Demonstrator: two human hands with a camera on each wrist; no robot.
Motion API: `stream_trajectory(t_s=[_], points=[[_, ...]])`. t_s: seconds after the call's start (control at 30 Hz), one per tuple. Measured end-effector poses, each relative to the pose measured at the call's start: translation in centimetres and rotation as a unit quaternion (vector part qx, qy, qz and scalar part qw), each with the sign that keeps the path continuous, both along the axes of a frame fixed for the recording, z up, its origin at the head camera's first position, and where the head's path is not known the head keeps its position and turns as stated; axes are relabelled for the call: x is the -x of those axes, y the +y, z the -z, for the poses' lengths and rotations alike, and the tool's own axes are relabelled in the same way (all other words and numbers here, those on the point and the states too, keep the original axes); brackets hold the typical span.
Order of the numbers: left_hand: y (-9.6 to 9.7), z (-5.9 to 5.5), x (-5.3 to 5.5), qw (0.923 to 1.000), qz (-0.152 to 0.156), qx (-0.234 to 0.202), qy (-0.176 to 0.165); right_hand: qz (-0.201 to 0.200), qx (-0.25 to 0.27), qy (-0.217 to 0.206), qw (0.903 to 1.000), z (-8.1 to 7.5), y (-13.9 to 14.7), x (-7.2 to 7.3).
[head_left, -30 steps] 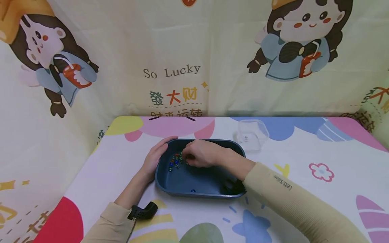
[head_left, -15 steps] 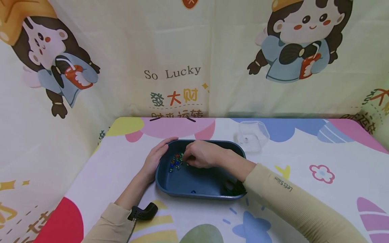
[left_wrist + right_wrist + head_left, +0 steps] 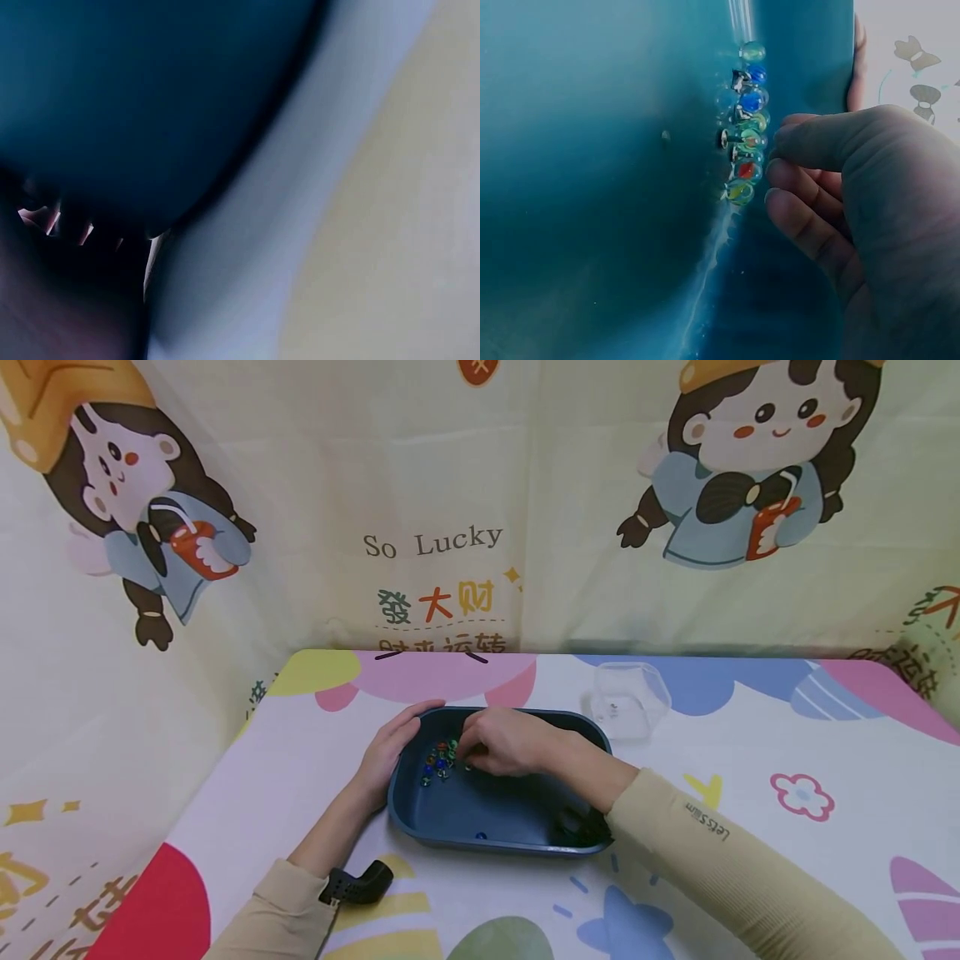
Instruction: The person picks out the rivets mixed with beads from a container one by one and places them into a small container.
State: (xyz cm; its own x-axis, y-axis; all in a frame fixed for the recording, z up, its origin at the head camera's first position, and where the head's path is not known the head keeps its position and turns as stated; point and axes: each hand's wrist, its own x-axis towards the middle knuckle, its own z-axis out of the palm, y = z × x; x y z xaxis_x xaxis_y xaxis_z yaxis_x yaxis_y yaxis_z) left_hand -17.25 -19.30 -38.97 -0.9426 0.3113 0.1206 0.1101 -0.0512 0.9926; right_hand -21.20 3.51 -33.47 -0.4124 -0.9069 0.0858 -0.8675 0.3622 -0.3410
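Only the head view had shifted slightly. On the patterned counter (image 3: 525, 893), the left hand (image 3: 388, 745) rested straight-fingered against the blue tray (image 3: 472, 810); the right hand (image 3: 510, 743) curled beside marbles (image 3: 753, 100) inside, its grip unclear. Beyond were a clear box (image 3: 630, 706), then printed cloth (image 3: 585, 593).

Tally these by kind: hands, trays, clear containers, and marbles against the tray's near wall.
Hands: 2 (left hand, right hand)
Tray: 1
Clear container: 1
Near-wall marble: 1
Total: 5
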Motion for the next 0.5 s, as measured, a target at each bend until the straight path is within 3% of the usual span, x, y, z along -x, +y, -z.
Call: stream_trajectory(t_s=[0.2, 0.5], points=[[0.0, 0.1, 0.0, 1.0000, 0.000, 0.000, -0.003, 0.013, 0.018, -0.004, 0.9997, -0.1, 0.2, 0.0], [0.0, 0.0, 0.0, 1.0000, 0.006, -0.006, -0.003, 0.032, 0.135, 0.044, 0.9893, -0.7, 1.6, 0.4]])
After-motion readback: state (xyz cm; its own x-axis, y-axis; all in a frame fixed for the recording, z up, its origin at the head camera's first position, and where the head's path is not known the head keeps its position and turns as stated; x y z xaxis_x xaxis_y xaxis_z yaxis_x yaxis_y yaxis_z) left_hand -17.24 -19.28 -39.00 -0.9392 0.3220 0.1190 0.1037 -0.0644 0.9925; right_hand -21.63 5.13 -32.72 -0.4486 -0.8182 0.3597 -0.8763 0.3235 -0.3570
